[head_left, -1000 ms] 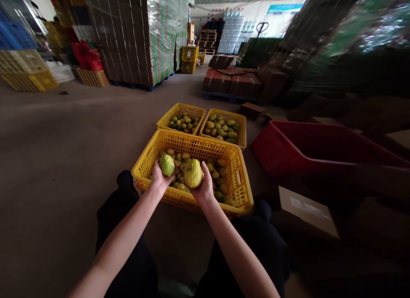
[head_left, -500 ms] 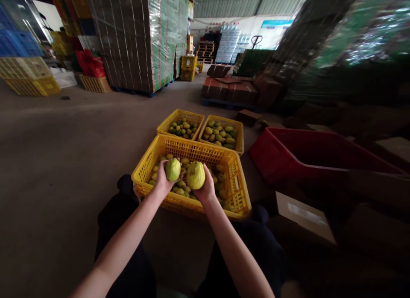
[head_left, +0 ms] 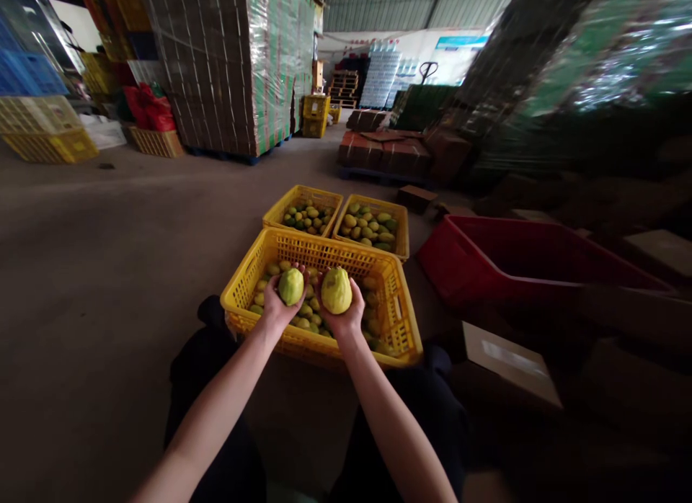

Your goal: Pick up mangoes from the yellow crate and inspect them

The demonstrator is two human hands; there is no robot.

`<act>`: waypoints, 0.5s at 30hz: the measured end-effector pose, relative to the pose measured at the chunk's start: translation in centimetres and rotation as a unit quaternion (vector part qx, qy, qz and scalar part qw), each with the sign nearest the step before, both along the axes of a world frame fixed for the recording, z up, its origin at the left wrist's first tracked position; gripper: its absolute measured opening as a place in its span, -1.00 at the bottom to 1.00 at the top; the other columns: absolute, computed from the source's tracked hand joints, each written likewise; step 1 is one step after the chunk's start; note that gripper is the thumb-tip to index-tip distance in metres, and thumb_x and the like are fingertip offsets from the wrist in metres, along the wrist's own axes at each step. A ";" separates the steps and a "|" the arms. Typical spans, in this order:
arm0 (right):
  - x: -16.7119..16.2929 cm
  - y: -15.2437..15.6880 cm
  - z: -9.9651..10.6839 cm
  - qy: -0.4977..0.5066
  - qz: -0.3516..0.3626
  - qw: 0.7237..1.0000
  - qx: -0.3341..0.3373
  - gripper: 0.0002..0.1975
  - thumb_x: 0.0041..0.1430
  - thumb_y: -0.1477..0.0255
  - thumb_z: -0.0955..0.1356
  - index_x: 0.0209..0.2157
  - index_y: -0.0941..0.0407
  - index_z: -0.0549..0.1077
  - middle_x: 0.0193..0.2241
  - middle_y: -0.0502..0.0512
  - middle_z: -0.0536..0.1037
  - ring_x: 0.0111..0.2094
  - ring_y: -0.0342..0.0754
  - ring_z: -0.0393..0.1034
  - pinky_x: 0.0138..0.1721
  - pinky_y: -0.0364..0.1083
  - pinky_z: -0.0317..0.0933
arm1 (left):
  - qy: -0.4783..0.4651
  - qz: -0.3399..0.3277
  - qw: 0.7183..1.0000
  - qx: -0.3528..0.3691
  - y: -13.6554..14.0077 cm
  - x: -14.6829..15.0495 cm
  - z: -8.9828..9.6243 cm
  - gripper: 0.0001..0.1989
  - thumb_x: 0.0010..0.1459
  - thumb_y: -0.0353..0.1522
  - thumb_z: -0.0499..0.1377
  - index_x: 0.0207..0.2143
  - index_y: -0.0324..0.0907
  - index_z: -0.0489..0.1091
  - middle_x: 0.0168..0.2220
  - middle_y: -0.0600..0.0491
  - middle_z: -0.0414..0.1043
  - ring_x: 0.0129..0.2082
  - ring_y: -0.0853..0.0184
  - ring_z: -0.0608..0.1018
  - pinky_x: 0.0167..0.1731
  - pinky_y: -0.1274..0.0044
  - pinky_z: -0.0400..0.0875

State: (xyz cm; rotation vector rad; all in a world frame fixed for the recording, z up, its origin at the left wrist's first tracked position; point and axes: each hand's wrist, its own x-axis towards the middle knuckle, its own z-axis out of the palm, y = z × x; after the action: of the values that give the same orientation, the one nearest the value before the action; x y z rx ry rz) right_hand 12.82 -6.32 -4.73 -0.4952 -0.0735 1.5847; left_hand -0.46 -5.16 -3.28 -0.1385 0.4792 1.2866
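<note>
Above the large yellow crate (head_left: 408, 312), both of my hands cradle fruit with palms turned up. My left hand (head_left: 278, 310) is closed around a smooth, green, guava-like fruit (head_left: 290, 287). In my right hand (head_left: 352, 319) rests a larger yellow-green, guava-like fruit (head_left: 336, 290), with bumpy ribs and a brownish patch. The two fruits are held side by side, a small gap between them. Under my hands, many smaller yellow and green fruits (head_left: 305, 323) lie in the crate, partly hidden by my hands.
Behind the large crate stand two yellow crates, left (head_left: 270, 216) and right (head_left: 404, 233), with similar fruit inside. To the right are a red tub (head_left: 454, 272) and a cardboard box (head_left: 508, 355). A wrapped pallet stack (head_left: 216, 70) stands farther back.
My right hand has turned palm up, shifting its fruit slightly right and up, so the gap between the fruits is wider. My left hand still holds its fruit.
</note>
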 end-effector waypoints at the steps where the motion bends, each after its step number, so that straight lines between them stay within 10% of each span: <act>1: -0.1 0.1 -0.1 0.000 -0.002 1.000 0.000 -0.78 -0.03 0.37 0.37 -0.26 0.03 0.52 -0.35 0.02 0.66 -0.26 0.05 0.58 -0.23 0.07 0.49 | 0.006 -0.001 1.000 -0.002 0.1 0.2 -0.2 -0.58 0.13 -0.44 0.01 0.00 -0.22 0.47 -0.27 -0.06 0.60 -0.20 0.20 0.64 -0.22 0.41 0.56; 15: 0.5 -0.4 -0.4 0.024 0.004 0.997 -0.067 -0.76 0.04 0.39 0.33 -0.23 0.08 0.53 -0.36 0.04 0.68 -0.31 0.02 0.59 -0.31 0.00 0.49 | 0.032 -0.034 0.999 0.008 0.0 -0.1 -1.3 -0.60 0.11 -0.40 0.05 -0.01 -0.22 0.45 -0.22 -0.10 0.58 -0.21 0.19 0.63 -0.21 0.39 0.55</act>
State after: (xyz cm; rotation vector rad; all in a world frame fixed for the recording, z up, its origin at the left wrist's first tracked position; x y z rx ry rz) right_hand 13.30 -6.71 -5.10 -0.5611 0.0685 1.6149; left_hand -0.51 -5.20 -4.54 -0.0664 0.5237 1.2301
